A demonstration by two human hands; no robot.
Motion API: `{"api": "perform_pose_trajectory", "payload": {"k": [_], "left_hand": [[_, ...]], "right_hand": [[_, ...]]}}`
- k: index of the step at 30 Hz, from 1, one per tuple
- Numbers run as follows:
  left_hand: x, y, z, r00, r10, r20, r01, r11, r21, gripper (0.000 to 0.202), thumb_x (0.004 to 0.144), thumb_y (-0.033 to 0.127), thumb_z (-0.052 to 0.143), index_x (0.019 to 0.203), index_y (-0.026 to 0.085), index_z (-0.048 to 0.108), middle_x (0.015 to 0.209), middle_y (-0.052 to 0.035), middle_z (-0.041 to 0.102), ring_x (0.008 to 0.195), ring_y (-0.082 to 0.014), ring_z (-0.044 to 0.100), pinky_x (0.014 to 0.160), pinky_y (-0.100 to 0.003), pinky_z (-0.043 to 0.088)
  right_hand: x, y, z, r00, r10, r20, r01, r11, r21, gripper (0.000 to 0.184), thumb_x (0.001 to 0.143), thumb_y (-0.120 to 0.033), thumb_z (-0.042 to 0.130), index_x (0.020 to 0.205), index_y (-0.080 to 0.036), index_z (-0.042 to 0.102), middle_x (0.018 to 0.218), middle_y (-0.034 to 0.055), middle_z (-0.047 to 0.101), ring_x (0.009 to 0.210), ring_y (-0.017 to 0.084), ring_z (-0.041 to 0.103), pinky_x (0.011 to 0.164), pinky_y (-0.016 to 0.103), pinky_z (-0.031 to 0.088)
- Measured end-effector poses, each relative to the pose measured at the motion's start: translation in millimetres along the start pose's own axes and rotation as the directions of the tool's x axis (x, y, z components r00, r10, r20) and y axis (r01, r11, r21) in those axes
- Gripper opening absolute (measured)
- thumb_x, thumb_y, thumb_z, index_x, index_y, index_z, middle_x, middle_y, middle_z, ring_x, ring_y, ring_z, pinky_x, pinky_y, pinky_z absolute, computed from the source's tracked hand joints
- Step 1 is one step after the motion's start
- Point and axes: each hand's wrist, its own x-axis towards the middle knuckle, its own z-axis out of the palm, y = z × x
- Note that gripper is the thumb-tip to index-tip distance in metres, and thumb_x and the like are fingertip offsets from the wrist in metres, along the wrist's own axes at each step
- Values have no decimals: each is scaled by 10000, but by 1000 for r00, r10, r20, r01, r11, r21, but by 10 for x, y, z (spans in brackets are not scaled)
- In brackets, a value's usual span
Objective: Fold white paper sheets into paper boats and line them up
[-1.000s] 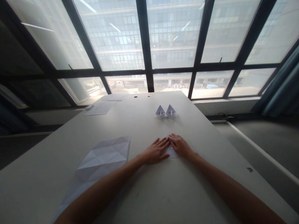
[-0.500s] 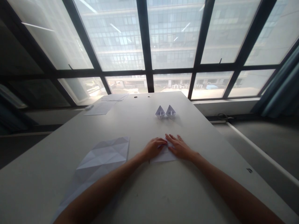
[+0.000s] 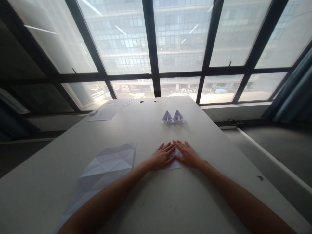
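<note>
A folded piece of white paper (image 3: 175,164) lies on the white table, largely covered by my hands. My left hand (image 3: 162,157) rests flat over its left side, fingers stretched out and pointing away from me. On the right side my right hand (image 3: 187,154) presses down, its fingers also straight and spread. The fingertips and thumbs of both hands come close together over the middle of the paper. Beyond them, two folded paper boats (image 3: 167,118) stand side by side.
A large creased sheet of paper (image 3: 109,162) lies to the left, partly under my left forearm. Flat papers (image 3: 104,113) are at the far left of the table (image 3: 209,143). Windows rise behind the table, and a blue curtain (image 3: 287,91) hangs at right.
My left hand has gone from bent fingers at the paper's edge to lying flat with fingers stretched over it. My right hand has stayed nearly in place.
</note>
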Motion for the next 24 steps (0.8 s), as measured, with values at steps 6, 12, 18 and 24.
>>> {"api": "perform_pose_trajectory", "payload": {"k": [6,12,18,24], "left_hand": [[51,-73,-35,999,-37,-5,36,989,-140,511,987,460,366,1470,295,354,1522,-26,361,1429,-206,266,1176,-435,172],[30,-38,-5,995,-70,-68,64,994,-90,510,961,371,447,1460,301,370,1504,-28,392,1417,-205,284,1182,-427,147],[8,-51,45,1000,-18,3,18,1000,25,606,991,502,318,1532,294,141,1580,-29,211,1467,-237,114,1172,-494,83],[11,-63,43,1000,-22,3,22,999,31,588,991,525,292,1526,314,171,1576,-15,227,1464,-239,131,1173,-491,97]], "right_hand": [[-5,17,2,1000,-8,4,8,1000,14,766,909,-485,464,1537,-210,122,1568,78,240,1455,215,157,1168,468,63],[-12,31,8,998,-51,27,51,999,-8,775,909,-532,451,1535,-196,140,1583,81,183,1466,218,88,1168,477,37],[-23,25,21,998,-55,14,56,998,-23,760,924,-546,414,1535,-181,144,1579,90,195,1466,215,91,1174,467,54],[-14,36,38,999,-51,11,51,998,-22,654,956,-428,371,1531,-193,167,1576,76,210,1463,206,115,1174,477,77]]}}
